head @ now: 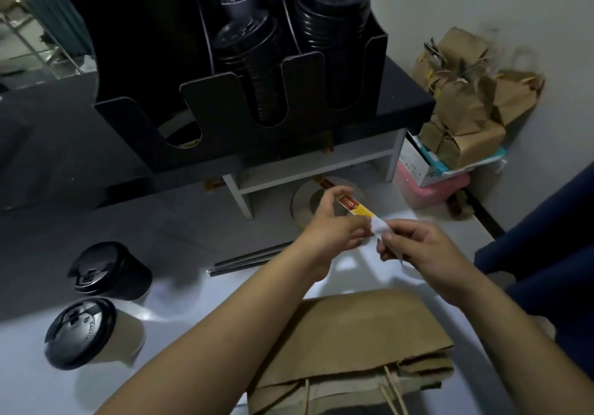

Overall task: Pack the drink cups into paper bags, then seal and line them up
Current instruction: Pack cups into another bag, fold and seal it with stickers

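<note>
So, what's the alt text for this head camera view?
The left hand pinches a yellow-and-red sticker strip while the right hand pinches its white backing, above a brown paper bag lying on the table. Two lidded cups sit at left.

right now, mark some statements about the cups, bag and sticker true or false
1. Both grips hold the sticker strip. True: the left grip holds the printed part and the right grip pinches its white end.
2. The two cups are inside the paper bag. False: the black cup and the paper cup sit on the table, left of the paper bag.
3. The paper bag lies down on the table in front of the person. True.
4. The cups have no lids. False: each has a black lid on.
5. The black rack is empty. False: it holds stacks of black lids.
</note>
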